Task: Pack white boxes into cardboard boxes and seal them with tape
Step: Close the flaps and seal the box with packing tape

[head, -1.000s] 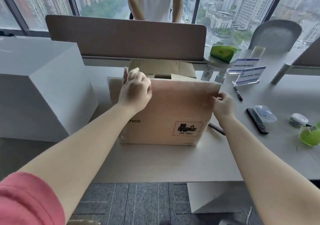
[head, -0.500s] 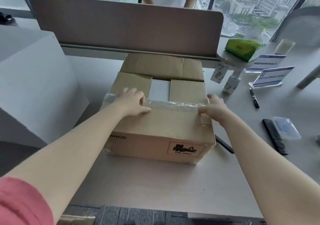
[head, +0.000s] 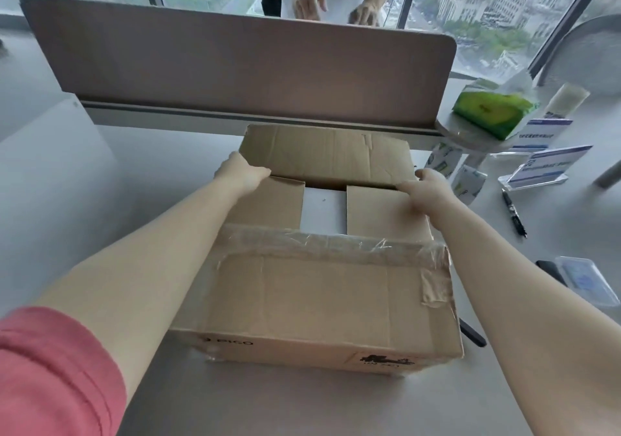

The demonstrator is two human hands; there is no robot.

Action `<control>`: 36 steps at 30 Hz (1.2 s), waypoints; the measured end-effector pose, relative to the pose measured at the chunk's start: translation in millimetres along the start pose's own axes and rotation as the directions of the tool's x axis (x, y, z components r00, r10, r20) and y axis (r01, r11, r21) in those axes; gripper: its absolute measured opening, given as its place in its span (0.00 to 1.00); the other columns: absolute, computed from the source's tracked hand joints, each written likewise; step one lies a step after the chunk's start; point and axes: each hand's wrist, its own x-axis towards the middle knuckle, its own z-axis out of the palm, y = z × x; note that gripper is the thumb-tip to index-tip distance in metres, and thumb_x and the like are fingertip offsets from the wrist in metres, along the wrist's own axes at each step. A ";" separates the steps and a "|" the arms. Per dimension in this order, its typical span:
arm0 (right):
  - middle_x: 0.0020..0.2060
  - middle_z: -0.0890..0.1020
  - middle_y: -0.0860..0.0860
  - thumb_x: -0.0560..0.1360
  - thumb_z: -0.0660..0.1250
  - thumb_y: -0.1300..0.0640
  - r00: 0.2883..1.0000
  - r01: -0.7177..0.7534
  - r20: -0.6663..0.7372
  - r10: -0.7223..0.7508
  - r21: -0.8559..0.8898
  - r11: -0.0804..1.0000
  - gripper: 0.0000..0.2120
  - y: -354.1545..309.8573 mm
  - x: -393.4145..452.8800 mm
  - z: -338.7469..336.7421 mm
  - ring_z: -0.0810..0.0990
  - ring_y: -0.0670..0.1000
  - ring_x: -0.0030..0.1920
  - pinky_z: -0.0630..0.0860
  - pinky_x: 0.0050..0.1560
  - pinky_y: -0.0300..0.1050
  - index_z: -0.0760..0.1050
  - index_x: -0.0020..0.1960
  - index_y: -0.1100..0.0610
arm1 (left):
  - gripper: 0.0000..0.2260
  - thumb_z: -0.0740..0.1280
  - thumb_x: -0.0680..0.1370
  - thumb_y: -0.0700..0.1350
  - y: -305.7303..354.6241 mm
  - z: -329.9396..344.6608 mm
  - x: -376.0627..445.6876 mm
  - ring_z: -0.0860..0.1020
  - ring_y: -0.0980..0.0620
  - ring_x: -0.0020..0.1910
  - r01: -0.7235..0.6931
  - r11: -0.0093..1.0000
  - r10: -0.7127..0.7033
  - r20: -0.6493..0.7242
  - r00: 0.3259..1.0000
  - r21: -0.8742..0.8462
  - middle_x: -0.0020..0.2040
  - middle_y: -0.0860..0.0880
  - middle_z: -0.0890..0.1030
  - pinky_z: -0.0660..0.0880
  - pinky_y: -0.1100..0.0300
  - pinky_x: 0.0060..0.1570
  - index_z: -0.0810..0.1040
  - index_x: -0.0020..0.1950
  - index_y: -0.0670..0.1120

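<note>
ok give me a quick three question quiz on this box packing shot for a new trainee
1. True or false: the far flap of the cardboard box is already folded down flat.
2. What shows through the gap between the two short side flaps? A) a white box B) a roll of tape C) a green packet
3. Fill in: the left hand and right hand are both at the ____ flap.

Key
1. False; it is open, with both hands at its two ends.
2. A
3. far
</note>
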 end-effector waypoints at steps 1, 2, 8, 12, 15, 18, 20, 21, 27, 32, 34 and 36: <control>0.69 0.68 0.58 0.77 0.60 0.59 1.000 -0.010 -0.004 0.010 0.007 1.000 0.24 -1.8 3.0 1.0 0.66 0.58 0.68 0.65 0.64 0.47 0.60 0.72 0.63 | 0.25 0.62 0.78 0.49 -0.7 -0.4 4.4 0.69 0.41 0.67 0.020 0.999 -0.020 0.012 1.000 -0.033 0.69 0.41 0.68 0.68 0.49 0.66 0.61 0.71 0.40; 0.69 0.68 0.58 0.78 0.60 0.59 1.000 -0.020 -0.013 0.021 0.017 1.000 0.24 -3.2 5.7 2.3 0.67 0.58 0.68 0.65 0.64 0.47 0.61 0.71 0.64 | 0.24 0.61 0.78 0.49 -1.8 -0.4 8.3 0.69 0.40 0.66 0.031 0.998 -0.030 0.014 0.999 -0.057 0.68 0.41 0.69 0.68 0.49 0.65 0.62 0.70 0.39; 0.65 0.72 0.62 0.76 0.62 0.59 0.995 -0.074 -0.055 0.085 0.186 0.980 0.20 -3.2 14.4 2.5 0.72 0.53 0.53 0.66 0.52 0.45 0.67 0.65 0.67 | 0.21 0.54 0.81 0.47 -2.0 -0.6 19.0 0.65 0.41 0.69 0.054 0.978 -0.065 -0.049 0.997 -0.201 0.71 0.41 0.65 0.64 0.52 0.65 0.61 0.71 0.38; 0.70 0.67 0.54 0.77 0.63 0.53 0.997 -0.059 -0.038 0.075 0.308 0.949 0.30 -6.7 11.1 -4.3 0.68 0.53 0.68 0.64 0.63 0.47 0.57 0.74 0.60 | 0.25 0.48 0.81 0.55 -4.9 -7.4 17.6 0.56 0.42 0.75 0.027 0.967 -0.038 -0.039 0.999 -0.252 0.77 0.47 0.57 0.55 0.48 0.72 0.52 0.77 0.49; 0.64 0.70 0.50 0.77 0.60 0.47 0.999 -0.018 -0.024 0.029 0.370 0.929 0.27 -8.4 8.5 -7.4 0.69 0.49 0.59 0.63 0.57 0.43 0.59 0.73 0.55 | 0.27 0.43 0.81 0.59 -1.6 -12.0 11.4 0.55 0.44 0.76 0.038 0.934 -0.053 -0.033 0.998 -0.354 0.77 0.47 0.56 0.52 0.48 0.73 0.50 0.77 0.49; 0.68 0.69 0.51 0.75 0.57 0.37 0.997 -0.006 -0.061 0.036 0.422 0.907 0.31 -11.0 -0.8 -14.0 0.69 0.50 0.62 0.62 0.63 0.47 0.62 0.71 0.54 | 0.29 0.39 0.80 0.61 4.3 -18.2 1.9 0.57 0.44 0.75 -0.001 0.877 -0.032 -0.061 0.998 -0.481 0.77 0.47 0.56 0.51 0.48 0.74 0.52 0.77 0.48; 0.71 0.66 0.53 0.74 0.53 0.34 0.998 -0.017 -0.042 0.040 0.455 0.890 0.34 -12.4 -10.4 -19.2 0.68 0.51 0.64 0.58 0.69 0.51 0.60 0.73 0.53 | 0.28 0.37 0.80 0.59 6.4 -23.7 -11.2 0.64 0.47 0.72 -0.078 0.796 0.027 -0.094 0.995 -0.600 0.77 0.46 0.57 0.58 0.57 0.73 0.52 0.77 0.50; 0.71 0.65 0.53 0.75 0.52 0.34 0.999 -0.028 -0.020 0.044 0.480 0.877 0.34 -11.5 -15.0 -22.2 0.67 0.50 0.63 0.57 0.70 0.52 0.60 0.74 0.53 | 0.28 0.37 0.80 0.59 5.7 -26.5 -18.9 0.71 0.52 0.64 -0.091 0.770 0.032 -0.104 0.994 -0.632 0.76 0.45 0.59 0.66 0.68 0.64 0.53 0.77 0.49; 0.48 0.75 0.50 0.76 0.61 0.52 0.998 -0.062 0.036 0.053 0.368 0.928 0.08 5.9 -33.5 -29.1 0.71 0.50 0.51 0.63 0.51 0.45 0.76 0.48 0.54 | 0.18 0.51 0.79 0.58 -23.0 -34.5 -39.5 0.71 0.51 0.46 0.102 0.823 -0.067 0.082 0.994 -0.559 0.55 0.46 0.74 0.65 0.58 0.48 0.75 0.53 0.48; 0.47 0.77 0.56 0.74 0.64 0.67 0.997 0.018 0.073 -0.032 0.177 0.984 0.16 29.8 -43.4 -24.5 0.74 0.50 0.45 0.72 0.44 0.35 0.75 0.61 0.64 | 0.10 0.62 0.78 0.39 -47.9 -29.8 -45.8 0.74 0.49 0.43 -0.014 0.941 0.055 0.112 0.992 -0.338 0.47 0.46 0.76 0.72 0.65 0.34 0.76 0.58 0.42; 0.45 0.78 0.56 0.72 0.65 0.70 0.995 0.035 0.084 -0.046 0.126 0.991 0.16 37.0 -44.3 -21.4 0.75 0.50 0.40 0.75 0.38 0.33 0.76 0.60 0.64 | 0.17 0.65 0.76 0.37 -55.0 -24.8 -45.3 0.76 0.45 0.46 -0.056 0.970 0.071 0.057 0.996 -0.237 0.55 0.42 0.77 0.74 0.65 0.42 0.72 0.66 0.40; 0.48 0.77 0.55 0.71 0.67 0.70 0.996 0.058 0.066 -0.060 0.028 0.998 0.18 40.8 -44.9 -16.4 0.75 0.52 0.46 0.75 0.48 0.41 0.76 0.60 0.62 | 0.20 0.68 0.75 0.38 -57.0 -18.7 -42.9 0.76 0.42 0.55 -0.067 0.996 0.066 -0.019 0.998 -0.055 0.62 0.40 0.76 0.72 0.59 0.55 0.72 0.66 0.40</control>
